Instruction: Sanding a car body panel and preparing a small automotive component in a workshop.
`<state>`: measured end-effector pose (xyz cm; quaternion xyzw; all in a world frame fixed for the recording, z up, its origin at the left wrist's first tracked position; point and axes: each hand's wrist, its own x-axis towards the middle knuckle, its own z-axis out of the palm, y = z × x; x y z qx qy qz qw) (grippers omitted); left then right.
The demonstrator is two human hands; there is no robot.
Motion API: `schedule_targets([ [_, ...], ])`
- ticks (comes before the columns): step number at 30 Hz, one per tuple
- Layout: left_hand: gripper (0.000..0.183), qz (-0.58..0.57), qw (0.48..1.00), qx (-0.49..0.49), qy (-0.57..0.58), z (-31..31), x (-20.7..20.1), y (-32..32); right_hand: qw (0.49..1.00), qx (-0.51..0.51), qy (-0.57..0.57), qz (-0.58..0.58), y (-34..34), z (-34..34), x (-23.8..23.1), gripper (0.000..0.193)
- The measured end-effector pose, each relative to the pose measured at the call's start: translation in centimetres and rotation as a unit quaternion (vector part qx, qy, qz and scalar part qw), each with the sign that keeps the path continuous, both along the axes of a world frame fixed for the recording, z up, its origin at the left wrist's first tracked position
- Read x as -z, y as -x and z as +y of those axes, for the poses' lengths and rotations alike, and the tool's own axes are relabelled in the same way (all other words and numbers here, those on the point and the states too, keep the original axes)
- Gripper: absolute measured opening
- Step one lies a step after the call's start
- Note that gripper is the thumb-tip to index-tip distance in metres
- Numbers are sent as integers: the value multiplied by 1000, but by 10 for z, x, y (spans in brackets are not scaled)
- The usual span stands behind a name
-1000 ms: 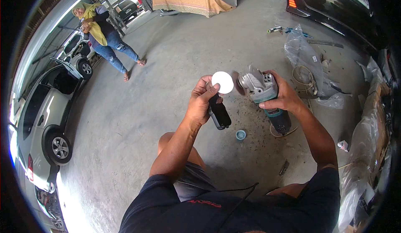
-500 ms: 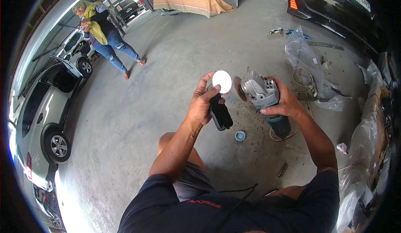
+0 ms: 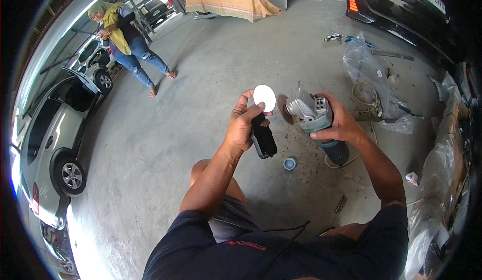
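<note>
My left hand (image 3: pixel 243 122) is closed round a black oblong part (image 3: pixel 264 140), with the thumb pressed on a flat white round disc (image 3: pixel 264 98) at its upper end. Whether disc and part are joined, I cannot tell. My right hand (image 3: pixel 342 122) grips an angle grinder (image 3: pixel 316 113) by its grey metal head and dark teal body. The grinder's brown disc (image 3: pixel 285 110) faces the white disc, with a small gap between them. On the floor below lies a small light-blue round cap (image 3: pixel 289 163).
Dark debris is scattered on the concrete floor (image 3: pixel 165 144). To the right lie a cable (image 3: pixel 365 90), clear plastic sheeting (image 3: pixel 357 61) and wrapped material (image 3: pixel 432 220). A dark car (image 3: pixel 401 16) and a silver car (image 3: pixel 55 144) flank the space. A person (image 3: pixel 130 44) stands far left.
The grinder in my right hand has shifted slightly left. The white disc in my left hand has moved a little left and turned slightly. The grips are unchanged.
</note>
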<state>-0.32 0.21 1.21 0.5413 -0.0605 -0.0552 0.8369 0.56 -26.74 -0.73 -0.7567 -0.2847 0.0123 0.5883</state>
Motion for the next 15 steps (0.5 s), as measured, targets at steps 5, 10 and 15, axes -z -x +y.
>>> schedule_targets([
  [5, 35, 4, 1000, -3, 2, 4, -3, -1, 1000, 18, 18, -12, 4, 1, -6, 87],
  [10, 37, -3, 1000, -3, -16, 5, 0, 5, 1000, 15, -16, 22, 6, 5, -10, 87],
  [15, 38, -10, 1000, 7, -22, 1, 2, 10, 1000, 17, -13, -3, 5, 4, -9, 83],
])
